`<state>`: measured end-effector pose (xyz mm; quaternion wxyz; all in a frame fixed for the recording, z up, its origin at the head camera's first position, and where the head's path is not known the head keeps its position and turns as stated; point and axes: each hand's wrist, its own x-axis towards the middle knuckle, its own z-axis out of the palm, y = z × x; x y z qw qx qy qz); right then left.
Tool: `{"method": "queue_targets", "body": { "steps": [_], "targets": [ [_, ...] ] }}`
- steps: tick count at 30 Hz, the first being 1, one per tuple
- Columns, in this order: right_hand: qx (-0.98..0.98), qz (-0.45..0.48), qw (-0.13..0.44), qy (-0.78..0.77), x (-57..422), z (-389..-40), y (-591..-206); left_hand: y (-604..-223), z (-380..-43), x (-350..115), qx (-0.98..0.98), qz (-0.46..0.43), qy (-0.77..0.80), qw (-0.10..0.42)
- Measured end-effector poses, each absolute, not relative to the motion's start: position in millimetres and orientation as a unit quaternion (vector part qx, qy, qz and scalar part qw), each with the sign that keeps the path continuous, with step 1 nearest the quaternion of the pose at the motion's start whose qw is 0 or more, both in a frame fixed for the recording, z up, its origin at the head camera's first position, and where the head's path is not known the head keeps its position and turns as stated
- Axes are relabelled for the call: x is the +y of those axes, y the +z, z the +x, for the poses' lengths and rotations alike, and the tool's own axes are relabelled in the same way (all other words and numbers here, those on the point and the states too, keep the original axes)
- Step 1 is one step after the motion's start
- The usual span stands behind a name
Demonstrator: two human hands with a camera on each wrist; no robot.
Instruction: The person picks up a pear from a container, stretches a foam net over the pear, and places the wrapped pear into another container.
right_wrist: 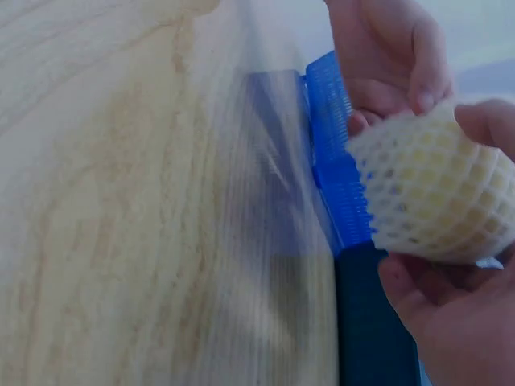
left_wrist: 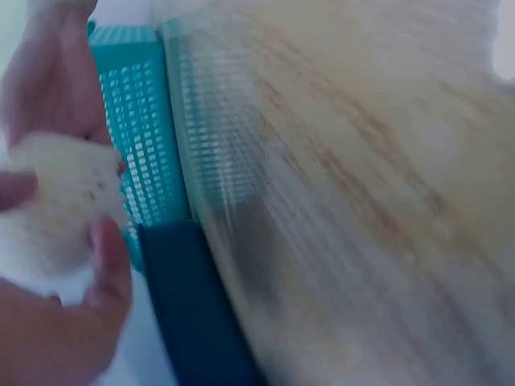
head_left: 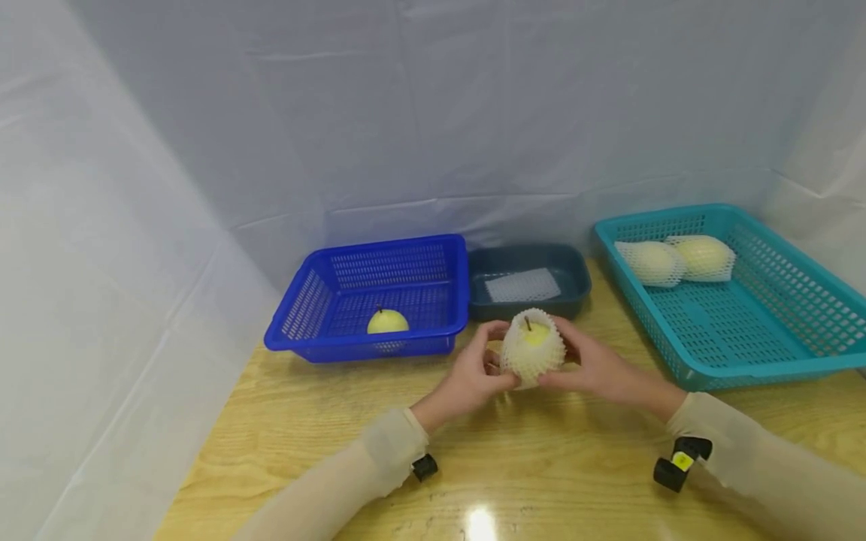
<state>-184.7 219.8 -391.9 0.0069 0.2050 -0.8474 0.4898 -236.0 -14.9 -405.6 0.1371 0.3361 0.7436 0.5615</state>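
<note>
Between both hands, over the table, is a yellow pear (head_left: 537, 333) with a dark stem, wrapped in a white foam net sleeve (right_wrist: 438, 189) whose open end leaves the stem and top bare. My left hand (head_left: 476, 373) holds its left side, fingers behind and thumb low at the front. From the right side, my right hand (head_left: 590, 364) grips it the same way, thumb near the bottom. In the left wrist view the netted pear (left_wrist: 56, 205) looks blurred between the fingers of both hands.
A blue basket (head_left: 365, 345) at the left holds one bare pear (head_left: 388, 321). Behind the hands, a dark teal tray (head_left: 575, 282) contains an empty flat foam net (head_left: 522, 286). The turquoise basket (head_left: 758, 373) at the right holds two netted pears (head_left: 704, 258). White sheeting (head_left: 446, 113) stands behind.
</note>
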Motion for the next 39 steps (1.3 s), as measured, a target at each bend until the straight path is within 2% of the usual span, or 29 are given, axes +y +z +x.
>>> {"method": "queue_targets", "body": {
  "steps": [5,10,15,18,27,35,39],
  "targets": [
    [-0.864,0.172,0.038,0.472,215.7,-183.7,-394.6,-399.6,-223.5,-11.2,0.799,0.351,0.483,0.069],
    [-0.859,0.15,0.054,0.487,208.4,-180.9,-394.6,-397.5,-217.4,-3.9,0.821,0.34,0.456,0.044],
    [-0.849,0.141,0.046,0.507,204.1,-177.9,-396.1,-400.5,-218.5,0.8,0.829,0.325,0.454,0.028],
    [-0.847,0.154,0.039,0.507,205.5,-176.2,-395.4,-403.3,-220.7,-0.1,0.822,0.322,0.469,0.033],
    [-0.858,0.211,0.029,0.467,218.2,-176.6,-384.9,-400.4,-224.8,-6.8,0.764,0.319,0.553,0.09],
    [-0.848,0.251,0.003,0.467,218.7,-180.0,-382.3,-395.9,-228.3,-13.0,0.754,0.378,0.528,0.1],
    [-0.841,0.253,0.004,0.479,216.7,-178.5,-383.7,-396.8,-228.1,-14.5,0.748,0.374,0.539,0.105]
  ]
}}
